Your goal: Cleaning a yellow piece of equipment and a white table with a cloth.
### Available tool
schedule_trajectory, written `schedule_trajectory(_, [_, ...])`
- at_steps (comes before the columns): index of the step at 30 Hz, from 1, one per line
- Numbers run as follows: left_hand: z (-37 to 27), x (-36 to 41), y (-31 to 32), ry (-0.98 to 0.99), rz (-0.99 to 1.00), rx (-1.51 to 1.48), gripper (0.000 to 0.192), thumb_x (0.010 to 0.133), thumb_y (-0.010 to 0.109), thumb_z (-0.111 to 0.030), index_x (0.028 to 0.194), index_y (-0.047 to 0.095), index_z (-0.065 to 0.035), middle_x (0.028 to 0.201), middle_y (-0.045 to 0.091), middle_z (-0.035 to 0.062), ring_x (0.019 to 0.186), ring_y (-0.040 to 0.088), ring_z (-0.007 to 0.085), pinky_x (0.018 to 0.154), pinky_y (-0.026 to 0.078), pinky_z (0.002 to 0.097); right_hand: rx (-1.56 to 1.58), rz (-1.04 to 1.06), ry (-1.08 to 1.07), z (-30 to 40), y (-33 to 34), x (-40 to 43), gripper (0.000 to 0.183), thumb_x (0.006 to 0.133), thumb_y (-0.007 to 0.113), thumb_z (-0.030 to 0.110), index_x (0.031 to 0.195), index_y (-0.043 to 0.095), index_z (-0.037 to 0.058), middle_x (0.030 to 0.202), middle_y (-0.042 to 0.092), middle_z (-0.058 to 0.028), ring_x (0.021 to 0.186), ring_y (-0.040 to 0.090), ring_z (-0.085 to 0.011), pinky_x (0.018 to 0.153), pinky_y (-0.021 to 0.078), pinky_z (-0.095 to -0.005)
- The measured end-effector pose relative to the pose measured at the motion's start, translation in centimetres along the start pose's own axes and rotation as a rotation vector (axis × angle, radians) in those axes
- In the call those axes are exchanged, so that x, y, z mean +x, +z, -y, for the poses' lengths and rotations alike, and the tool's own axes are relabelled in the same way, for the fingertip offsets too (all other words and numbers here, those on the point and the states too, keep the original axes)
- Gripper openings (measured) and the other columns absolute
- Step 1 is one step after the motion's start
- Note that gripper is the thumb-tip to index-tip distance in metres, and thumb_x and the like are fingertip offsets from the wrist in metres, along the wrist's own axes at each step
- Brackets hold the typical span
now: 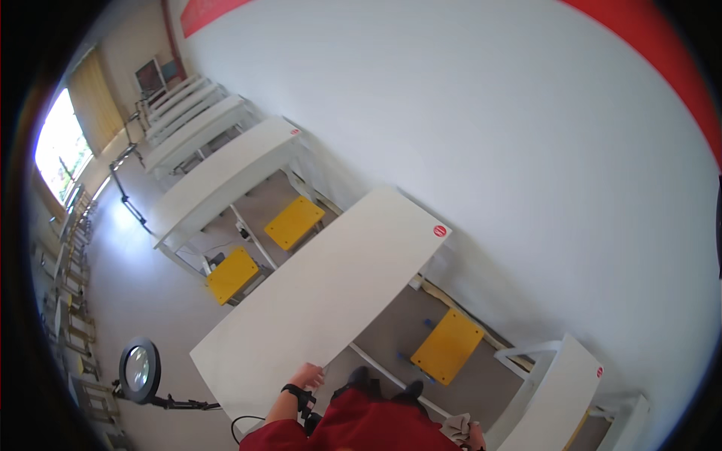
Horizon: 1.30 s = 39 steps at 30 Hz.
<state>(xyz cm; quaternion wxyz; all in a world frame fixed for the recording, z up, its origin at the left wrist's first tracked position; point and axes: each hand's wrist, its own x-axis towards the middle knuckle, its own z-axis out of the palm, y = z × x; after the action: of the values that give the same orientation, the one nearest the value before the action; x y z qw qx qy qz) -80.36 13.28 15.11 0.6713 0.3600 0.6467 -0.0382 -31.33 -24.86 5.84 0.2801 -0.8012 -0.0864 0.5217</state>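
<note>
My left hand [307,376] is at the near long edge of a white table [327,282], with a black strap around its wrist. Its fingers are small and blurred here, so whether they grip anything is unclear. Low in the picture, my right hand [476,437] holds a crumpled beige cloth or paper [457,428] beside my red garment [366,423]. The tabletop before me bears a round red sticker [439,231] at its wall-side corner.
A magnifier lamp [139,370] on a jointed arm stands left of the table. Yellow stools [448,346] are tucked around the tables. Another white table [555,400] is at the lower right. More tables [225,175] line the white wall [451,124]. My dark shoes [358,376] are near a white crossbar [389,375].
</note>
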Motion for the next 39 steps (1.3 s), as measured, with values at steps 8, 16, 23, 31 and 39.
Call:
schedule_trajectory(8, [4.9,-6.9,1.2,-0.052,-0.183,0.038,0.03,0.076,0.052,-0.026,0.093,0.057,-0.0019,0.076,0.064,0.0101,0.051,0.056,0.0179,0.048,0.046,0.0294,-0.238,0.141,0.21,25.8,5.6,1.4,0.053,0.085,0.043,0.032,0.13,0.024,0.0109,0.117,0.042,-0.0108,0.09,0.054,-0.026,0.07,0.0499,-0.0417])
schedule_trajectory(16, [8.8,-10.1,0.6,-0.065,-0.278,-0.257,0.021,0.077,0.054,-0.022,0.082,0.058,-0.0021,0.064,0.06,0.0073,0.05,0.056,0.0169,0.046,0.046,0.029,-0.516,0.341,-0.139,27.2,11.7,5.4,0.049,0.078,0.053,0.021,0.121,0.037,0.0023,0.1,0.052,-0.0142,0.086,0.055,-0.0221,0.066,0.0487,-0.0371])
schedule_trajectory(23, [15.6,-7.3,-3.2,-0.041,-0.247,-0.734,0.033,0.081,0.053,-0.031,0.087,0.06,0.0013,0.069,0.063,0.0127,0.053,0.061,0.0226,0.047,0.049,0.0297,-0.219,0.262,-0.229,20.7,11.1,1.1,0.046,0.081,0.049,0.026,0.121,0.039,0.0066,0.101,0.051,-0.0111,0.084,0.053,-0.0201,0.066,0.0471,-0.0336])
schedule_trajectory(31, [13.9,-5.7,-5.5,-0.059,-0.003,-0.502,0.031,0.074,0.066,-0.03,0.072,0.062,0.0012,0.058,0.06,0.0104,0.044,0.058,0.0204,0.041,0.047,0.0288,0.141,-0.003,0.037,10.5,6.5,-13.3,0.04,0.085,0.044,0.035,0.118,0.04,0.0139,0.102,0.05,-0.0067,0.08,0.052,-0.0182,0.064,0.046,-0.0322])
schedule_trajectory(39, [11.1,-5.4,-6.5,-0.09,0.171,-0.322,0.023,0.075,0.064,-0.019,0.069,0.062,0.0027,0.058,0.061,0.0101,0.045,0.059,0.021,0.04,0.049,0.0283,0.491,-0.094,-0.025,9.0,8.6,-19.4,0.043,0.085,0.045,0.04,0.118,0.041,0.0119,0.099,0.049,-0.0038,0.086,0.051,-0.0179,0.068,0.0462,-0.0342])
